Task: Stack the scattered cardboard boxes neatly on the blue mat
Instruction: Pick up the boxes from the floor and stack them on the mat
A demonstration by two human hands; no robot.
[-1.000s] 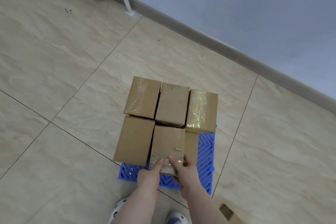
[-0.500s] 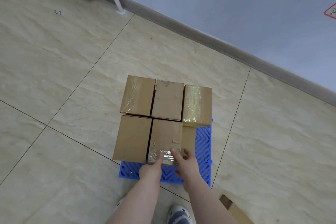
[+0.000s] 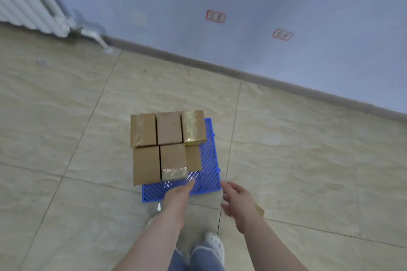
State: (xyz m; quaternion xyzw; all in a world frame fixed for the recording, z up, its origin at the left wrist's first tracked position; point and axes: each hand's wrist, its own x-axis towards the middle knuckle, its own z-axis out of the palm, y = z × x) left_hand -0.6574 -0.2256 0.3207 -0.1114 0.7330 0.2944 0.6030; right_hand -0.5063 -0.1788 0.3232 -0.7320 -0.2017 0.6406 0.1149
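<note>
- Your view has pulled back and up since half a second ago: the stack of cardboard boxes now sits smaller and further off, with more of the wall and the radiator showing.
- Both hands have come off the near box with the taped end, which they were pressing a moment earlier; it now stands alone in the front row on the blue mat.
- Your left hand hangs over the mat's near edge, fingers extended and holding nothing, its tips just short of the taped box.
- Your right hand has swung out to the right, off the mat, fingers spread and empty.
- The top layer reads as five boxes; a lower box shows at the near right, so that spot looks unfilled.
- A brown corner of cardboard peeks from behind your right wrist; that is likely your next pick, though little of it shows.
</note>
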